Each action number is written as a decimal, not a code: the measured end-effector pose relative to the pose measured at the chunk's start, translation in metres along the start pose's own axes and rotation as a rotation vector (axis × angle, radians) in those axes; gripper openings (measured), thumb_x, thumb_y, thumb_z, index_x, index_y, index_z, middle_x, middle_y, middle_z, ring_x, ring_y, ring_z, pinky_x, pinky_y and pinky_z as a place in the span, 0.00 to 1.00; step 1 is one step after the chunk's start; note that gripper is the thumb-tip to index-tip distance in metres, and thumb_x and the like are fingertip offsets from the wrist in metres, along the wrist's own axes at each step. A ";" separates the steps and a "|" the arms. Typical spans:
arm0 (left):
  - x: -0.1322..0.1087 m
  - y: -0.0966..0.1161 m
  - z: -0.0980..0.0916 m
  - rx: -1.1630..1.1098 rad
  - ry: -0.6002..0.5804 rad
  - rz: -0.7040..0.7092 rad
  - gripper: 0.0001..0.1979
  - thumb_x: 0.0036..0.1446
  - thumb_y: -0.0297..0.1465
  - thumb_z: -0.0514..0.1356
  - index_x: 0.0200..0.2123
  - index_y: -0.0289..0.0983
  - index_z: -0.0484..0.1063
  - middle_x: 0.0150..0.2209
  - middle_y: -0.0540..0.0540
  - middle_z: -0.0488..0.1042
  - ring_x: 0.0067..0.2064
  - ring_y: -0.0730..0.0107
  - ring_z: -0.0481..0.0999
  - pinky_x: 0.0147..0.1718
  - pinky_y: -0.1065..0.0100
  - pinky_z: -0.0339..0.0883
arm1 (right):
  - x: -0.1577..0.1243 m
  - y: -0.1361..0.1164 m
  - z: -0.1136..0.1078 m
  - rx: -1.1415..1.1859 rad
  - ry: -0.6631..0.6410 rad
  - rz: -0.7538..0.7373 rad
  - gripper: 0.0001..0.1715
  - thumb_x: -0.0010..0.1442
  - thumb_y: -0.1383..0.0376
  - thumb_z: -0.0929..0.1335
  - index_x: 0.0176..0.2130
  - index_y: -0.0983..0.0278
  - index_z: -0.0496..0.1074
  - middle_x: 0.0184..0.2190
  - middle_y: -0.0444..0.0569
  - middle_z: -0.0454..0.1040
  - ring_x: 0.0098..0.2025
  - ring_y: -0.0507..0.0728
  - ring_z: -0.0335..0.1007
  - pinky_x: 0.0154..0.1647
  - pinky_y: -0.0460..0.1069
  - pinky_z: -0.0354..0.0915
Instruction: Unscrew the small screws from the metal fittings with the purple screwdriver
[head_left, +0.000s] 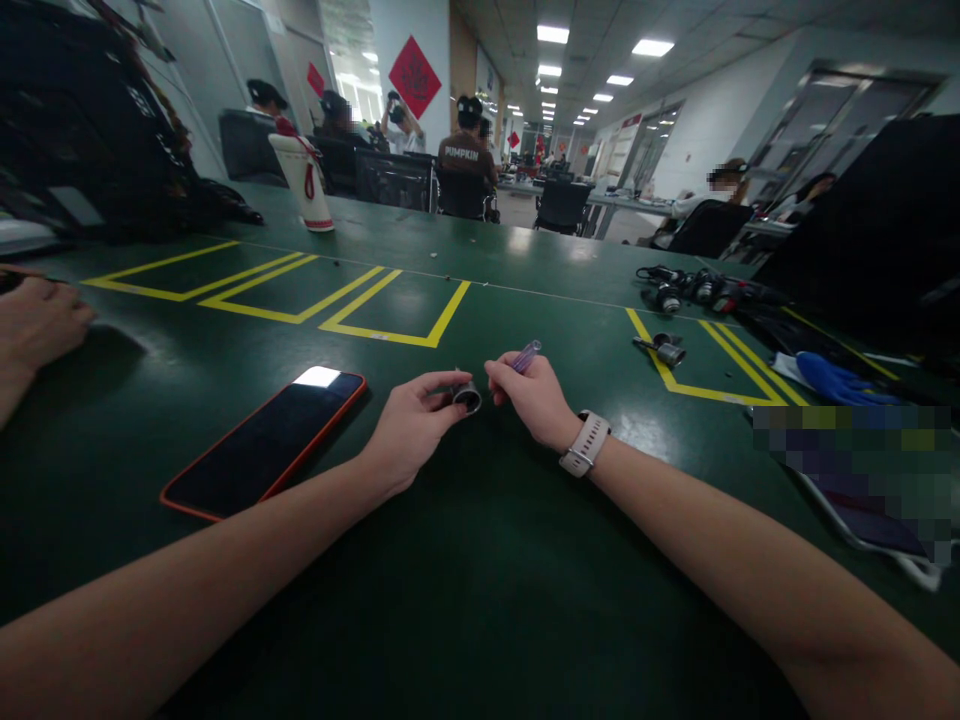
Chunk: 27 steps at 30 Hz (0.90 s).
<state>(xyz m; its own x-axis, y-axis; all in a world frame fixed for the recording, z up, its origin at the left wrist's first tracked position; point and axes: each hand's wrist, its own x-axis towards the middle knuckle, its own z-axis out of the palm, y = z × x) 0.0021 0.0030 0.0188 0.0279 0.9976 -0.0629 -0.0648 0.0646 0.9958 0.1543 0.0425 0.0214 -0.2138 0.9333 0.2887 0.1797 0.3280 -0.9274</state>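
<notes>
My left hand (411,425) rests on the green table (480,560) and pinches a small dark metal cylinder part (467,397) between thumb and fingers. My right hand (532,397), with a pale watch on its wrist, is closed round a thin tool with a clear purple handle (527,355); its tip points at the metal part. The two hands almost touch at the table's middle.
A phone in a red case (264,443) lies left of my hands. A white cup (304,182) stands at the back left. Small metal parts (661,348), dark gear (697,290) and a blue glove (836,378) lie at the right. Another person's hand (34,322) rests far left.
</notes>
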 end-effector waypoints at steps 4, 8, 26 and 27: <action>0.000 0.000 -0.001 0.033 -0.016 0.002 0.19 0.46 0.21 0.65 0.43 0.39 0.74 0.48 0.44 0.75 0.47 0.65 0.75 0.50 0.61 0.68 | 0.001 0.004 0.000 0.052 0.002 0.010 0.16 0.54 0.62 0.64 0.18 0.63 0.65 0.14 0.41 0.65 0.19 0.50 0.61 0.23 0.46 0.58; 0.001 -0.002 0.000 0.055 -0.003 0.030 0.18 0.45 0.22 0.65 0.42 0.39 0.75 0.48 0.45 0.75 0.47 0.66 0.75 0.50 0.63 0.67 | 0.004 0.009 -0.001 0.094 0.055 0.018 0.17 0.55 0.61 0.63 0.18 0.62 0.64 0.15 0.41 0.64 0.18 0.50 0.61 0.22 0.46 0.58; -0.003 0.008 -0.001 -0.136 0.092 -0.012 0.18 0.44 0.16 0.63 0.40 0.36 0.73 0.43 0.44 0.76 0.44 0.67 0.76 0.46 0.65 0.72 | 0.002 0.001 0.002 0.100 0.081 0.107 0.14 0.51 0.64 0.66 0.17 0.64 0.67 0.13 0.40 0.65 0.18 0.50 0.61 0.24 0.47 0.55; -0.004 0.010 -0.002 -0.160 0.103 -0.019 0.18 0.45 0.15 0.63 0.40 0.35 0.73 0.43 0.44 0.75 0.44 0.67 0.76 0.45 0.66 0.72 | 0.002 0.001 0.003 0.132 0.092 0.129 0.13 0.51 0.64 0.66 0.17 0.63 0.67 0.13 0.40 0.65 0.18 0.50 0.61 0.24 0.47 0.56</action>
<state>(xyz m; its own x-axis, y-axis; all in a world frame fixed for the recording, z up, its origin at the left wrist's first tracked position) -0.0006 -0.0004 0.0292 -0.0711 0.9929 -0.0958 -0.2230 0.0778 0.9717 0.1516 0.0444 0.0202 -0.1070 0.9778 0.1804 0.0709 0.1885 -0.9795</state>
